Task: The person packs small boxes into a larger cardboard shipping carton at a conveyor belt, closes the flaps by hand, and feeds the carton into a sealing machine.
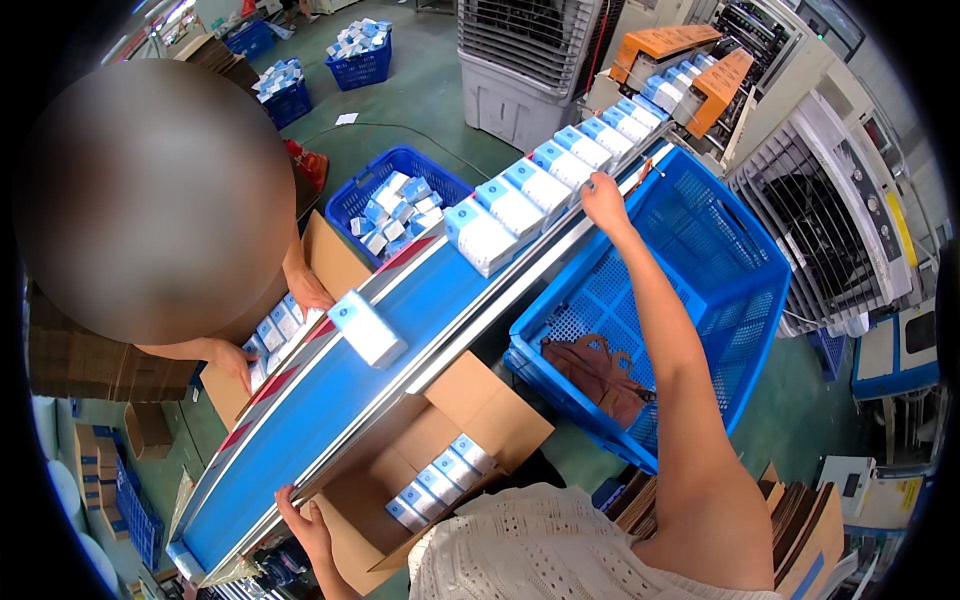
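Now the right hand (604,196) is stretched to the row of boxes (545,185), grip unclear; the carton (372,500) edge is gripped by the left hand (305,525).

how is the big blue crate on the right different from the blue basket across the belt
The big blue crate beside the right hand is almost empty, holding only a brown bag; the blue basket across the conveyor belt is filled with small white and blue boxes. The crate looks much larger and sits tilted; the basket looks smaller and level. Both are blue perforated plastic.
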### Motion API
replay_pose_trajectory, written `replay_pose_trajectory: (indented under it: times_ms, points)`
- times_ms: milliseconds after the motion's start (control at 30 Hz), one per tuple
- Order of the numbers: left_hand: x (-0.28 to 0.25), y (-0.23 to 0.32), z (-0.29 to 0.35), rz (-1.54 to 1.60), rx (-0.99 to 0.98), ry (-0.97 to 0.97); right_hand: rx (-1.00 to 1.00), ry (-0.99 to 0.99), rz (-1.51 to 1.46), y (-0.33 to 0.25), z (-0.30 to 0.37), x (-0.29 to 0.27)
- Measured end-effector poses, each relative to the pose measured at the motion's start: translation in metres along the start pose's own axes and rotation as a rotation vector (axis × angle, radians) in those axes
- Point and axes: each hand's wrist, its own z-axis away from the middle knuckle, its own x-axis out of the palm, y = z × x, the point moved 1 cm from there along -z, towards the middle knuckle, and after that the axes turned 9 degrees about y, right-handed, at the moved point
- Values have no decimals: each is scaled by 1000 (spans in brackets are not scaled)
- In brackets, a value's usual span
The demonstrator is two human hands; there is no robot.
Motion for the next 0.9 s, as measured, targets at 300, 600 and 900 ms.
replay_pose_trajectory:
  times_ms: [300, 600, 900]
  points:
    - [4, 71, -34, -249, 157, 195, 148, -406, 37, -5, -66, 66]
    - [89, 22, -135, 35, -289, -224, -296, -841, -267, -255, 117, 94]
    - [46, 37, -108, -180, -264, -295, -193, -810, -313, -293, 162, 96]
